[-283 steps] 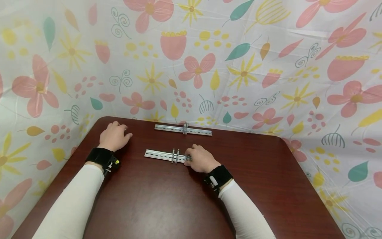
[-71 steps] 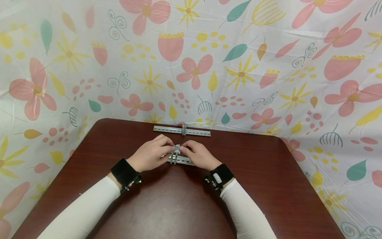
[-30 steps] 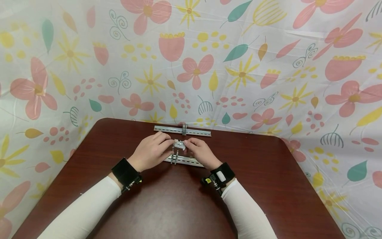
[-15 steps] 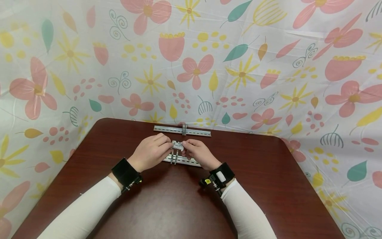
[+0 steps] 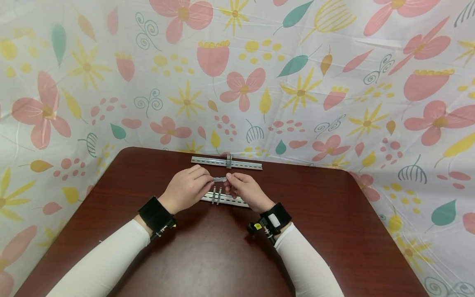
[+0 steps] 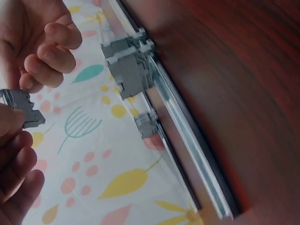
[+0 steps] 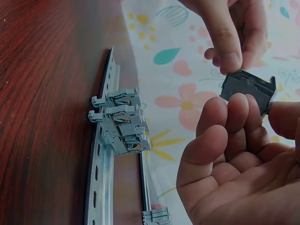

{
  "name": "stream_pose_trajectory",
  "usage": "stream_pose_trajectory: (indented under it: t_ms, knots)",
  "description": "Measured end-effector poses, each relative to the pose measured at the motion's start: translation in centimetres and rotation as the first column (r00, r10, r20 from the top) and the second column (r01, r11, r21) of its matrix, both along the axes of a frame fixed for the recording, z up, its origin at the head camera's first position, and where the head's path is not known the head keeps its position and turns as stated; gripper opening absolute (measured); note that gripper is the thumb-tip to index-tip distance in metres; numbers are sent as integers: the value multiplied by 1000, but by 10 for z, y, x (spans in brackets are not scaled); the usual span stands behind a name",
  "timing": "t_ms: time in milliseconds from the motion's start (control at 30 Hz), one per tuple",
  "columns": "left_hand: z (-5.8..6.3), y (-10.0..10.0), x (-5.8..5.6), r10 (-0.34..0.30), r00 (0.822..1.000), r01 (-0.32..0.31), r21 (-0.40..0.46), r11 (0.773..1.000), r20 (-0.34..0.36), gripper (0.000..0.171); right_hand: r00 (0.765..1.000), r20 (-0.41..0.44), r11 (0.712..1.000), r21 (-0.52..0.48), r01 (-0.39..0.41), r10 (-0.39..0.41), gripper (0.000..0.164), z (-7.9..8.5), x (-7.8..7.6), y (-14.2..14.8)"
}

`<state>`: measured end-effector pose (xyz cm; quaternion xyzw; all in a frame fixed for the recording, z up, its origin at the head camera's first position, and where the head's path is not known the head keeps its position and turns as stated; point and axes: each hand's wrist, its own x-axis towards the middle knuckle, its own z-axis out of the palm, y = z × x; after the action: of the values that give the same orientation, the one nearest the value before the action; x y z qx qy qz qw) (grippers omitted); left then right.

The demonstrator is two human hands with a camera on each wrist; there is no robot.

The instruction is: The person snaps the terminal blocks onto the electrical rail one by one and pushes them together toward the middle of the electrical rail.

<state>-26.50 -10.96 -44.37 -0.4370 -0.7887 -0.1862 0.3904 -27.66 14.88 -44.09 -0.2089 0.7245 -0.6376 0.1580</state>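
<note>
A small grey terminal block (image 5: 220,179) is held between both hands over the near DIN rail (image 5: 233,201), seen edge-on in the head view. My left hand (image 5: 188,185) pinches its left end, and the left wrist view shows the thumb against the block (image 6: 27,108). From the other side, my right hand (image 5: 248,190) grips it between thumb and fingers; in the right wrist view the block's dark flat face (image 7: 248,86) shows. Two more terminal blocks (image 7: 123,119) sit close together on the near rail.
Behind, along the back edge of the dark red table (image 5: 208,255), lies a second DIN rail (image 5: 246,165) bearing small grey blocks (image 5: 229,161). A flower-printed cloth (image 5: 237,82) hangs right behind the table.
Earlier, the left hand lay at the table's left and the right hand at the near rail; both then came together on the block. In the last half second the block has turned from face-on to edge-on.
</note>
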Motion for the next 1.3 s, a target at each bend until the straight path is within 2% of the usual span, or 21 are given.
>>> stream_pose_trajectory:
  t_ms: [167,267,333,467,567,667,767,1000,1133,1300]
  knots:
    - [1,1,2,14,995,-23,90,996,95,11,1000,-27,1000,-24,0,0,55,0,1,1]
    - [2,2,4,-10,979,-26,171,985,204,10,999,-39,999,-43,23,-25,58,1,1,0]
    - [3,2,6,-48,950,-30,244,969,309,8,997,-52,997,-54,53,-56,60,2,2,-1]
    - [6,2,8,-136,861,-74,385,920,490,5,981,-143,991,-35,129,-133,59,2,4,-2]
    - [8,1,10,-184,809,-104,442,891,559,6,948,-268,983,18,182,-170,52,2,6,-3]
    - [10,0,12,-218,771,-125,477,870,599,7,915,-363,976,59,210,-175,44,3,8,-5]
    - [13,1,14,-233,753,-140,496,857,616,7,900,-403,975,75,211,-163,38,3,10,-7]
    - [15,6,18,-258,714,-161,512,844,651,8,898,-419,984,50,168,-132,28,3,12,-11]
    - [15,9,20,-259,704,-160,503,849,661,8,894,-430,985,52,166,-128,26,3,13,-11]
    - [13,12,21,-250,702,-152,484,862,666,8,892,-434,983,63,174,-130,23,6,16,-13]
